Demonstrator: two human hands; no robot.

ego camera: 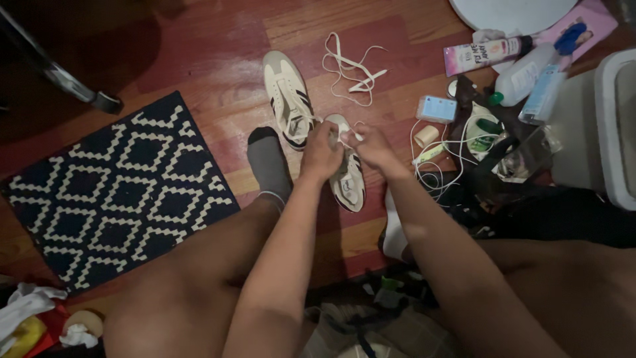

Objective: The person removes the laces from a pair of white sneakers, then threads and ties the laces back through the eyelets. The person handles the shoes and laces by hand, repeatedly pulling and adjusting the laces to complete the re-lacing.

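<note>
My left hand (322, 154) and my right hand (372, 147) meet over a cream sneaker with dark stripes (349, 182) on the wooden floor. Both pinch its white lace (346, 134) near the toe end. A second matching sneaker (287, 97) lies just left of it, beyond my grey-socked foot (267, 162). A loose white lace (350, 69) lies on the floor farther away.
A dark blue and white patterned rug (116, 185) covers the floor at left. Bottles (487, 53), a spray bottle (530, 73), white cables (447, 156) and small clutter crowd the right. A white bin (619, 126) stands at the right edge. A metal leg (59, 76) crosses the top left.
</note>
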